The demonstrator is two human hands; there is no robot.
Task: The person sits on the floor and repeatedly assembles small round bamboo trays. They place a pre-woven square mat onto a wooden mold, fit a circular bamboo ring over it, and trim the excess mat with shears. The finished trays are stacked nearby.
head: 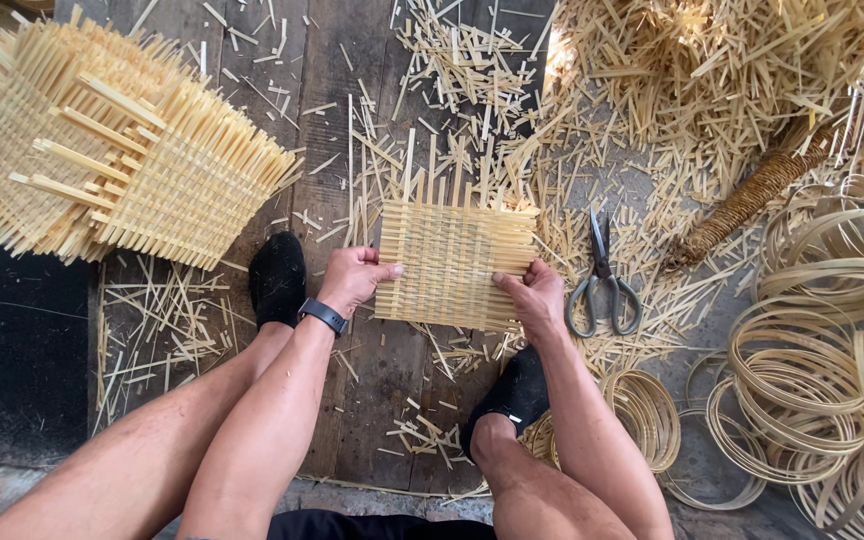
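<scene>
Pale bamboo, woven into a flat square mat (454, 262), gripped at both side edges.
Left hand (354, 280) pinches the mat's left edge, right hand (532, 296) its lower right corner; loose strip ends bristle from its top; grey-handled metal scissors (602, 278) lie just right of the mat; stacked woven squares (102, 150) sit well left.

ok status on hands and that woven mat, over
Left hand and right hand grip the woven mat at opposite edges, held flat above the floorboards. Scissors lie just right of it. Nothing blocks the mat.
</scene>
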